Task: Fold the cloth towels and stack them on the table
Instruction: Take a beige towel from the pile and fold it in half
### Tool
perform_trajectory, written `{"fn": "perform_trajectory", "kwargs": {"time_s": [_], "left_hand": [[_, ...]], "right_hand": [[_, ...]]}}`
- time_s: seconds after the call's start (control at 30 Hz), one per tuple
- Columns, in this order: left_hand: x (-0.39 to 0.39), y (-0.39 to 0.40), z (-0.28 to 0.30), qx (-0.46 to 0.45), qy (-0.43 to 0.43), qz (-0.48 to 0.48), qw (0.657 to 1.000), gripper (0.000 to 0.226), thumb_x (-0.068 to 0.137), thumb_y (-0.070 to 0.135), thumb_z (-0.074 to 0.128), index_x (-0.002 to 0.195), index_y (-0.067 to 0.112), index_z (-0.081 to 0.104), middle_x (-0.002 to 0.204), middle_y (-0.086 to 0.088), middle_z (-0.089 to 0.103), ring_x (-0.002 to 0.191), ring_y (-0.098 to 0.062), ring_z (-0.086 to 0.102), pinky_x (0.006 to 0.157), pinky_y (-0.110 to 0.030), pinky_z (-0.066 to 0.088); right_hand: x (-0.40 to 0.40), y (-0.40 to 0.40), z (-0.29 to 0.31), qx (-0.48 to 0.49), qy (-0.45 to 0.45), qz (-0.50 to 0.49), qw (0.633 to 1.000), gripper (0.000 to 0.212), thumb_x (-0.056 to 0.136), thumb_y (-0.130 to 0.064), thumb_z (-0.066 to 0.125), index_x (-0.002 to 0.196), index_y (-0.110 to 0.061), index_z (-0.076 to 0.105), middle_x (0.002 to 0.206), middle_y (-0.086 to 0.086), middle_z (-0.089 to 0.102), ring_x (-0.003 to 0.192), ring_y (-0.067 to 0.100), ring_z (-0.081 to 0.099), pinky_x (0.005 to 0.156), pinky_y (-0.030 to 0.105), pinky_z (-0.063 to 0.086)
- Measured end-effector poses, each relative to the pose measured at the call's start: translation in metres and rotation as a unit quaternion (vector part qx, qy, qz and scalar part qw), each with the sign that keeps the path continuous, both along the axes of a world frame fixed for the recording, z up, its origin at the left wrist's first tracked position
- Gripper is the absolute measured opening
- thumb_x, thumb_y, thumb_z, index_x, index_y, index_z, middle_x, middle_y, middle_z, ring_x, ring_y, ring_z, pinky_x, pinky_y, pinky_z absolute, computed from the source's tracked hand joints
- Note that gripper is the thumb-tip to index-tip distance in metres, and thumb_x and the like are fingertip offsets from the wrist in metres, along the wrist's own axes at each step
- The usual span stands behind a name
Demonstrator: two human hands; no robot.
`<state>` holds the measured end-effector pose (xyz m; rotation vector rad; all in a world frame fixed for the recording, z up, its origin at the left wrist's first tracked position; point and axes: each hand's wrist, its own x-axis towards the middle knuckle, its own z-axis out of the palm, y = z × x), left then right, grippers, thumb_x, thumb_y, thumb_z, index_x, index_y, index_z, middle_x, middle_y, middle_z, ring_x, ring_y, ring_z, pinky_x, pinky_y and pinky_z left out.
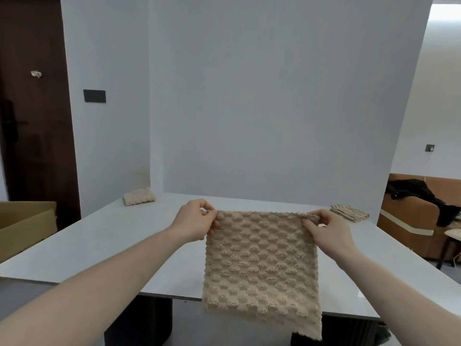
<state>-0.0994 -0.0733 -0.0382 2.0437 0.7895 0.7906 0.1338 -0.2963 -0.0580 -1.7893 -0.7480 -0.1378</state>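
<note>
A beige towel with a raised, bubbly tufted weave hangs flat and open above the near edge of the surface, its lower hem dropping past that edge. The left hand pinches its top left corner and the right hand pinches its top right corner — each grip closed on the cloth, thumb in front, the top hem stretched straight between them.

Beyond the towel, at the far left of the pale grey surface, lies a folded cream towel; at the far right lies a flat stack of folded striped towels. Behind the surface stands a white wall. Left of the towel sit a cardboard box and a dark wooden door — right of it, a brown sofa with black clothing draped over it.
</note>
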Motion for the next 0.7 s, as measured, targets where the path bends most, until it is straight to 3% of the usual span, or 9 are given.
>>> {"fn": "perform_trajectory", "kwargs": {"time_s": [0.17, 0.4, 0.7], "left_hand": [[0.033, 0.017, -0.023, -0.026, 0.012, 0.013, 1.000, 0.011, 0.100, 0.027, 0.059, 0.100, 0.018, 0.065, 0.086, 0.009, 0.078, 0.076, -0.018, 0.076, 0.069, -0.041, 0.065], [0.070, 0.035, -0.043, -0.035, 0.021, 0.020, 0.999, 0.007, 0.100, 0.026, 0.058, 0.105, 0.022, 0.061, 0.088, 0.007, 0.076, 0.077, -0.016, 0.075, 0.074, -0.045, 0.064], [0.091, 0.054, -0.064, -0.050, 0.032, 0.002, 0.998, 0.019, 0.099, 0.025, 0.056, 0.118, 0.023, 0.054, 0.105, 0.006, 0.067, 0.087, -0.019, 0.074, 0.086, -0.047, 0.060]], "right_hand": [[0.027, 0.022, -0.023, -0.026, 0.027, -0.019, 0.999, 0.007, 0.088, -0.019, 0.074, 0.083, -0.025, 0.072, 0.087, -0.005, 0.074, 0.089, 0.016, 0.069, 0.081, 0.033, 0.053], [0.058, 0.048, -0.047, -0.030, 0.070, -0.030, 0.997, 0.006, 0.089, -0.018, 0.071, 0.084, -0.021, 0.072, 0.077, 0.002, 0.076, 0.081, 0.024, 0.075, 0.083, 0.044, 0.062], [0.077, 0.069, -0.069, -0.059, 0.043, -0.046, 0.996, 0.010, 0.092, -0.017, 0.067, 0.088, -0.025, 0.072, 0.090, -0.002, 0.073, 0.077, 0.022, 0.071, 0.073, 0.033, 0.053]]}}
